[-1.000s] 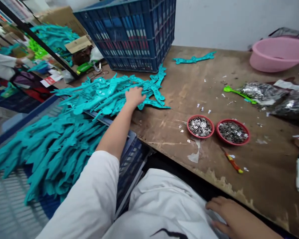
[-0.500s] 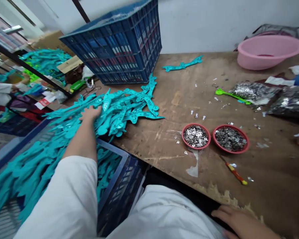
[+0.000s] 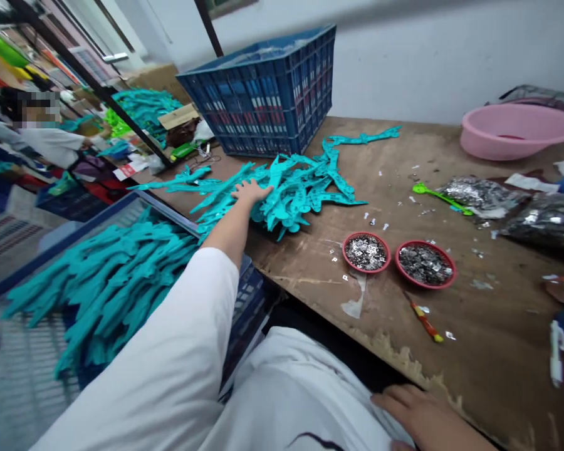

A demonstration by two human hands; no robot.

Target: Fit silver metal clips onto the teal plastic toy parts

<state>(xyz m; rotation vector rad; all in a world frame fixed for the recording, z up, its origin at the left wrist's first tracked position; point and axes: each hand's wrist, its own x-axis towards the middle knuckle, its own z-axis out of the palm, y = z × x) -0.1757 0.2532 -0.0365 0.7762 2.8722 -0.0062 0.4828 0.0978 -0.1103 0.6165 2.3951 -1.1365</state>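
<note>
My left hand [image 3: 250, 190] lies with fingers spread on a heap of long turquoise plastic parts [image 3: 294, 188] at the table's left end. More of these turquoise parts [image 3: 117, 275] fill a blue crate [image 3: 143, 199] below the table edge, beneath my left forearm. At the lower right, my right hand [image 3: 404, 404] rests by the near table edge beside my white shirt. Its fingers lie stretched out, and nothing shows in them. One single turquoise part [image 3: 366, 136] lies behind the heap.
A blue crate [image 3: 258, 106] stands at the back. Red bowls of small metal pieces [image 3: 366, 269] [image 3: 425, 285], a screwdriver [image 3: 425, 322], a green part [image 3: 439, 197], bagged metal pieces [image 3: 479, 194] and a pink basin [image 3: 512, 144] are on the table. Another person [image 3: 51, 141] sits far left.
My left hand has pushed farther forward onto the table, and the heap under it has shifted away from the crate's edge. The view has swung left. My right hand stays near the table edge.
</note>
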